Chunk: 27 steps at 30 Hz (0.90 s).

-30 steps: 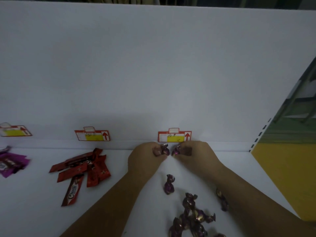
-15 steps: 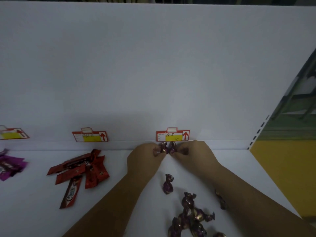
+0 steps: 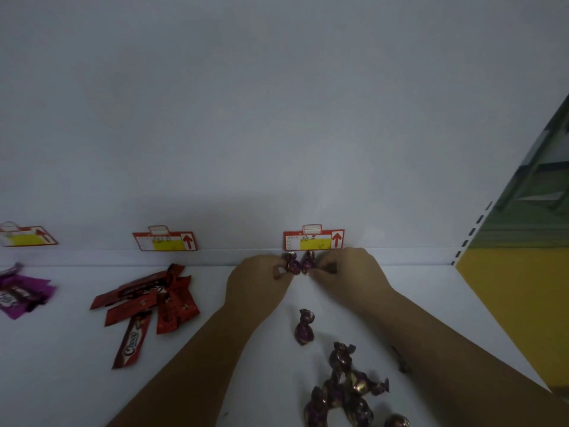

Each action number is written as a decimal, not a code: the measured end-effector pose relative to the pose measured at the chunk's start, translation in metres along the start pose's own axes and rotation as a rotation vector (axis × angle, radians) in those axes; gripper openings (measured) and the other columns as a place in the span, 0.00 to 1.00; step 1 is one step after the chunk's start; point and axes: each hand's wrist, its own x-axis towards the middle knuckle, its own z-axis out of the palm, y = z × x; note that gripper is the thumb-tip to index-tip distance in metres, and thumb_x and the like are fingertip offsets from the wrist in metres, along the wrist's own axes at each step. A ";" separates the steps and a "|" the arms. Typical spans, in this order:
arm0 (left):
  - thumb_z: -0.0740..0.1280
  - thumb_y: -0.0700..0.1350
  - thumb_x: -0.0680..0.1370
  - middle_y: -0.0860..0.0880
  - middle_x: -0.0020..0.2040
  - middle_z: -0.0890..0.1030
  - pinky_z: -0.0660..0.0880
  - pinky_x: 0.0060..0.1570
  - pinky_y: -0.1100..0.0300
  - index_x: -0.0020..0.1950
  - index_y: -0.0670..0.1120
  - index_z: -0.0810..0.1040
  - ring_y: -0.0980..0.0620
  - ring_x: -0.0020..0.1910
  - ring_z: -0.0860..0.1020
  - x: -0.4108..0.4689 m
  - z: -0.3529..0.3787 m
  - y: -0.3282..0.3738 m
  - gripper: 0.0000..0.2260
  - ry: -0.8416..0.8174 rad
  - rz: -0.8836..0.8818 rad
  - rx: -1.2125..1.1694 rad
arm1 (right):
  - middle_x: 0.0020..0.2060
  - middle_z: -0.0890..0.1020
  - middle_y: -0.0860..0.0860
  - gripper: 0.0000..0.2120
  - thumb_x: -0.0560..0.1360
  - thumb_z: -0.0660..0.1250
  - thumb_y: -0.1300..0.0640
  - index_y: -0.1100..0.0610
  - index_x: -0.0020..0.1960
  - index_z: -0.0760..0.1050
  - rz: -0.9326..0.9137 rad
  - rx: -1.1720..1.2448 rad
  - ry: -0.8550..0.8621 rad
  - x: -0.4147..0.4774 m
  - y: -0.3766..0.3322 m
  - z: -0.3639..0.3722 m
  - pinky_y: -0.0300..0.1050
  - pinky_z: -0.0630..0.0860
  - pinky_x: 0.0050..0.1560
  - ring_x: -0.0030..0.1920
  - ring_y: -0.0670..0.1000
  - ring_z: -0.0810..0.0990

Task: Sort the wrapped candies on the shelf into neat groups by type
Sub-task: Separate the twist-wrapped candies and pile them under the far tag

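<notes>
A loose heap of purple-and-gold twist-wrapped candies (image 3: 345, 392) lies nearest the camera on the white shelf (image 3: 61, 365), between a person's two bare forearms, which reach forward from the lower edge of the frame. One more wrapper (image 3: 401, 363) shows at the outer edge of the right forearm, partly hidden. Just beyond the heap, a single twist-wrapped candy (image 3: 304, 328) stands apart on the shelf.

Off to the left, a cluster of red candy bars (image 3: 154, 298) overlaps in a rough fan, with one bar (image 3: 132, 343), printed with white lettering, lying slightly loose below the rest. Further left, at the frame's edge, sit purple packets (image 3: 21, 295), blurred.

At the back of the shelf, the left hand (image 3: 258, 283) pinches one purple candy (image 3: 291, 265) between fingertips, while the right hand (image 3: 348, 271) closes its fingertips on a second purple candy (image 3: 308, 262). The two sweets touch, side by side, right at the shelf's rear edge.

Directly behind them, a red-and-yellow price tag (image 3: 314, 240) with an upward arrow is fixed to the white back panel (image 3: 277, 118). Two similar tags (image 3: 164, 241) (image 3: 26, 237) hang further left, one behind the red bars, one behind the purple packets.
</notes>
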 end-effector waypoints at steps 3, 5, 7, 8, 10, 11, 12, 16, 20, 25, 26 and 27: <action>0.68 0.51 0.74 0.58 0.24 0.69 0.63 0.26 0.71 0.51 0.55 0.83 0.61 0.25 0.68 0.000 0.001 0.000 0.08 0.009 -0.003 -0.016 | 0.37 0.82 0.50 0.10 0.74 0.65 0.50 0.53 0.41 0.82 -0.013 -0.010 0.002 0.001 0.002 0.001 0.34 0.66 0.34 0.38 0.48 0.78; 0.68 0.51 0.74 0.59 0.25 0.69 0.60 0.26 0.72 0.51 0.54 0.83 0.62 0.26 0.68 0.000 0.002 0.000 0.08 0.032 -0.009 -0.006 | 0.37 0.82 0.49 0.11 0.74 0.65 0.48 0.53 0.42 0.82 -0.026 0.002 -0.001 0.000 0.001 0.002 0.38 0.71 0.38 0.38 0.48 0.78; 0.69 0.51 0.73 0.59 0.27 0.69 0.59 0.28 0.72 0.50 0.52 0.83 0.62 0.27 0.68 0.001 0.002 0.002 0.09 0.053 -0.017 0.012 | 0.36 0.82 0.50 0.12 0.74 0.65 0.46 0.53 0.42 0.82 -0.044 0.013 -0.013 -0.001 0.000 0.001 0.40 0.74 0.39 0.36 0.48 0.78; 0.69 0.51 0.73 0.59 0.28 0.70 0.60 0.29 0.71 0.50 0.50 0.83 0.62 0.28 0.69 0.001 0.001 0.002 0.09 0.051 -0.022 0.019 | 0.34 0.82 0.51 0.13 0.74 0.65 0.47 0.54 0.41 0.82 -0.052 0.018 -0.028 -0.001 0.001 -0.001 0.39 0.73 0.37 0.34 0.48 0.77; 0.71 0.50 0.71 0.60 0.29 0.71 0.62 0.31 0.69 0.45 0.50 0.82 0.61 0.30 0.70 0.002 0.000 0.001 0.06 0.038 -0.047 -0.010 | 0.30 0.80 0.54 0.15 0.75 0.64 0.50 0.58 0.38 0.81 -0.043 0.067 -0.077 -0.001 0.003 -0.007 0.38 0.70 0.33 0.28 0.47 0.72; 0.72 0.50 0.70 0.60 0.30 0.71 0.63 0.31 0.70 0.41 0.51 0.80 0.61 0.31 0.70 0.001 -0.001 0.000 0.05 0.039 -0.066 -0.047 | 0.29 0.78 0.55 0.16 0.76 0.63 0.52 0.61 0.36 0.79 -0.020 0.115 -0.104 -0.002 0.004 -0.011 0.39 0.70 0.32 0.27 0.47 0.70; 0.73 0.49 0.70 0.60 0.31 0.72 0.64 0.31 0.71 0.39 0.51 0.77 0.62 0.31 0.71 0.000 -0.003 0.000 0.06 0.043 -0.083 -0.083 | 0.28 0.77 0.57 0.17 0.76 0.63 0.53 0.63 0.35 0.77 0.008 0.158 -0.125 -0.002 0.006 -0.016 0.41 0.72 0.33 0.26 0.46 0.70; 0.74 0.45 0.70 0.54 0.32 0.77 0.66 0.28 0.76 0.37 0.50 0.78 0.59 0.31 0.73 0.004 -0.022 0.009 0.06 -0.117 -0.050 -0.171 | 0.28 0.81 0.50 0.16 0.76 0.64 0.51 0.58 0.34 0.79 0.111 0.265 -0.140 -0.006 0.007 -0.039 0.34 0.72 0.31 0.26 0.43 0.74; 0.74 0.40 0.69 0.55 0.42 0.82 0.74 0.31 0.69 0.46 0.55 0.78 0.58 0.35 0.80 0.002 -0.058 0.028 0.12 -0.761 -0.015 -0.211 | 0.29 0.81 0.45 0.13 0.76 0.64 0.52 0.55 0.36 0.80 0.122 0.253 -0.197 -0.022 0.017 -0.073 0.31 0.70 0.29 0.27 0.40 0.75; 0.77 0.48 0.66 0.59 0.45 0.80 0.71 0.36 0.69 0.51 0.56 0.76 0.60 0.37 0.77 -0.019 -0.052 0.035 0.17 -0.806 0.098 0.093 | 0.43 0.82 0.48 0.12 0.72 0.65 0.69 0.53 0.46 0.80 0.079 0.212 -0.379 -0.064 0.042 -0.106 0.35 0.75 0.37 0.36 0.45 0.79; 0.77 0.50 0.65 0.58 0.45 0.80 0.69 0.36 0.69 0.49 0.55 0.76 0.60 0.37 0.76 -0.022 -0.049 0.033 0.16 -0.750 0.128 0.109 | 0.46 0.82 0.47 0.16 0.71 0.65 0.71 0.52 0.47 0.79 0.045 0.202 -0.431 -0.073 0.046 -0.110 0.36 0.76 0.40 0.39 0.44 0.80; 0.77 0.51 0.65 0.57 0.44 0.80 0.67 0.36 0.69 0.47 0.55 0.77 0.60 0.36 0.75 -0.023 -0.046 0.032 0.15 -0.708 0.152 0.118 | 0.48 0.81 0.45 0.18 0.70 0.66 0.72 0.50 0.49 0.79 0.024 0.206 -0.482 -0.083 0.049 -0.112 0.37 0.76 0.41 0.42 0.44 0.80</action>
